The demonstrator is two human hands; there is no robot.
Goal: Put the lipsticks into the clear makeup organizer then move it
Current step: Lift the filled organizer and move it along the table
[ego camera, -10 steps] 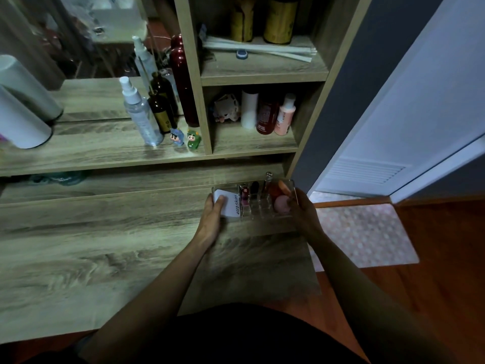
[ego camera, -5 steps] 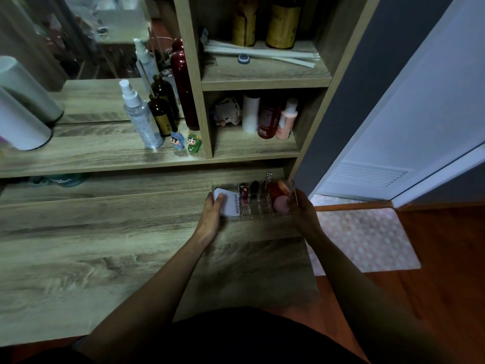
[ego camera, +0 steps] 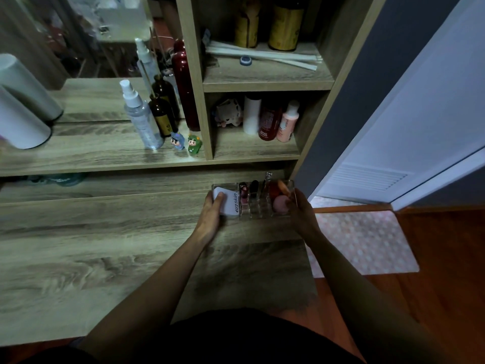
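Both hands clamp the clear plastic makeup organizer (ego camera: 253,203) on the wooden table (ego camera: 105,245): left hand (ego camera: 211,215), right hand (ego camera: 300,212) on its ends. Light, rigid, slick; contents likely rattle.

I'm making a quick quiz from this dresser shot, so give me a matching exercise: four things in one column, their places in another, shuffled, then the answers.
Things:
1. white compact
2. pink sponge
3. green figurine
4. clear spray bottle

Places:
A. right end of the clear makeup organizer
B. shelf, beside the blue figurine
C. left end of the organizer
D. shelf, left of the dark bottle

Pairs: 1-C, 2-A, 3-B, 4-D
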